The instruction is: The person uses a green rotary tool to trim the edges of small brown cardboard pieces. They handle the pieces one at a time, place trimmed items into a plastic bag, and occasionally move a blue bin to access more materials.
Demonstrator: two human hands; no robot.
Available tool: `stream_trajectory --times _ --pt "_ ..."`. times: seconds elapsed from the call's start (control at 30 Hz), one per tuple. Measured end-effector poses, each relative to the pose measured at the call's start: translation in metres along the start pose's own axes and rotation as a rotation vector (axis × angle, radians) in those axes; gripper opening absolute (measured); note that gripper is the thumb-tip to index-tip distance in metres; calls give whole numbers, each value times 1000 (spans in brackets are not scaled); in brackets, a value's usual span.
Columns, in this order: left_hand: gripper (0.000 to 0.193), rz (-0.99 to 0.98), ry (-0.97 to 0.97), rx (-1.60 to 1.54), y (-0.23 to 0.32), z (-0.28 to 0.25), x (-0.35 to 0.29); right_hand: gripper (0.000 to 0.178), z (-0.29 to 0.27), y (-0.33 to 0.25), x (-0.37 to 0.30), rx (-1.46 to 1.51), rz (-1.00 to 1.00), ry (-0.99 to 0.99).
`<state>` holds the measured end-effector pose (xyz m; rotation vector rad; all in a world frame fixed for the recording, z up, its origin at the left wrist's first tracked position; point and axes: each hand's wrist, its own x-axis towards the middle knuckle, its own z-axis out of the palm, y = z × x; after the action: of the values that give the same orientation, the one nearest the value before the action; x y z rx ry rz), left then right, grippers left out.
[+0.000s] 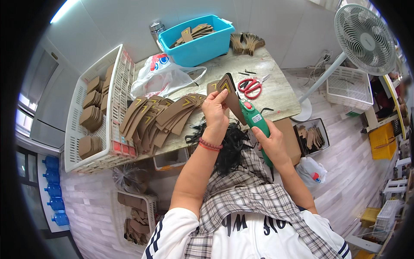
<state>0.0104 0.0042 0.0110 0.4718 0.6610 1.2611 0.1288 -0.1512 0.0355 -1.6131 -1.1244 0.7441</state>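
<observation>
My left hand is closed on a brown curved panel with a yellow chevron and a black edge, pinched between thumb and fingers. My right hand is wrapped round a green handheld electric cutter with a red part near its head. The cutter's head is up against the panel's right edge; whether the blade touches it I cannot tell. Black trimmed strips lie heaped over my lap at the table's edge. To the left of my left hand, several similar brown panels are fanned out on the table.
Red-handled scissors lie beyond the cutter on the worn table. Behind stand a blue bin of panels and a white plastic bag. A white crate borders the left, a standing fan the right.
</observation>
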Motion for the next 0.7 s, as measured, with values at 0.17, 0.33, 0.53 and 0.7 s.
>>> stream_trajectory --times 0.17,0.33,0.53,0.7 --pt "16 -26 -37 -15 -4 -1 -8 38 0 -6 -2 54 19 -12" --pt "13 -53 -51 39 -3 4 -23 39 2 -6 -4 81 -5 28" --pt "7 -76 -91 101 -6 5 -35 37 2 -4 -2 94 -63 45" --pt "6 -51 -96 155 -14 -5 -35 36 -1 -8 -2 90 -57 53"
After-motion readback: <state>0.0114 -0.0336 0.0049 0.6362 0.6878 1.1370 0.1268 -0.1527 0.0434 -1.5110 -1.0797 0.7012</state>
